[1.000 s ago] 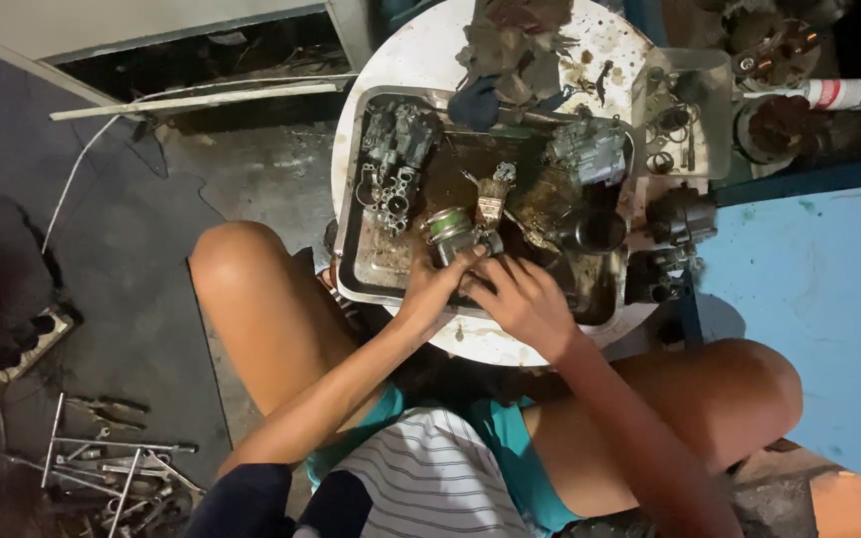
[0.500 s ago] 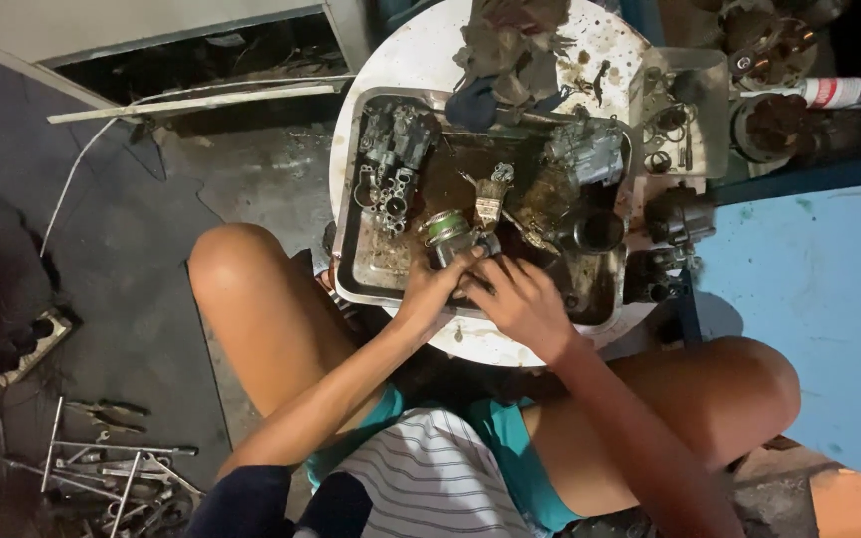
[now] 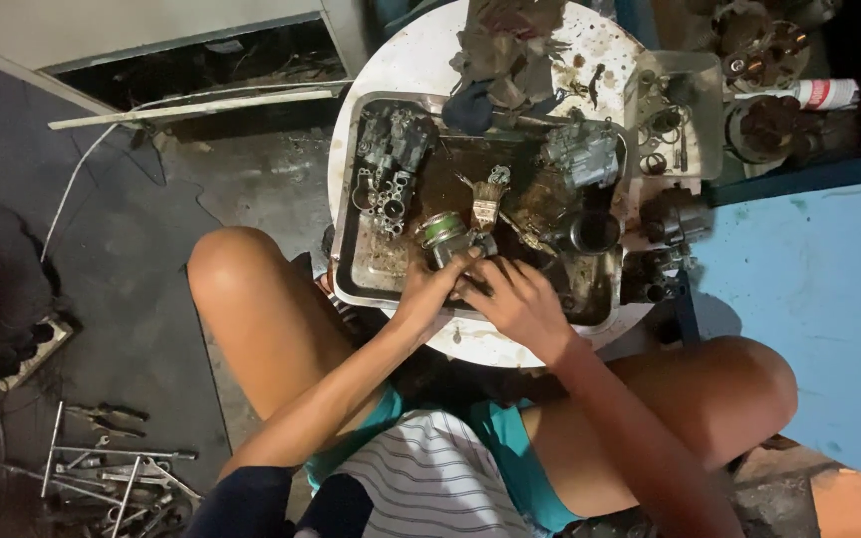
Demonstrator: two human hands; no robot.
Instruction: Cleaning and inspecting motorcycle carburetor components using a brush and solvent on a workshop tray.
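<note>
From up here I saw both hands meet at the near edge of the metal tray [image 3: 351,289]. The left hand [image 3: 429,294] had its fingers curled round a small metal part [image 3: 465,249] with a green-banded cylinder [image 3: 440,229] at its far end, and the right hand [image 3: 522,299] cupped it from the other side, fingers pressed together over the top — what lay beneath them I couldn't make out.

I judged the part rigid and heavy for its size, cast metal, and probably slick, since the tray floor looked wet with dark grime. The body seemed the safest grip, one hand each side; the banded end looked like something that might turn or slip.

The tray sat on a round white surface [image 3: 421,60], stained and crowded: a carburettor-like block [image 3: 391,149] on the left, another grey casting [image 3: 580,154] on the right, a small brush [image 3: 487,199] between them, rags [image 3: 510,50] at the far rim.

The room was dim — bare concrete floor [image 3: 132,259], loose tools [image 3: 102,468] beside the left knee (spanners and rods, it seemed), a blue panel [image 3: 819,299] to the right.
</note>
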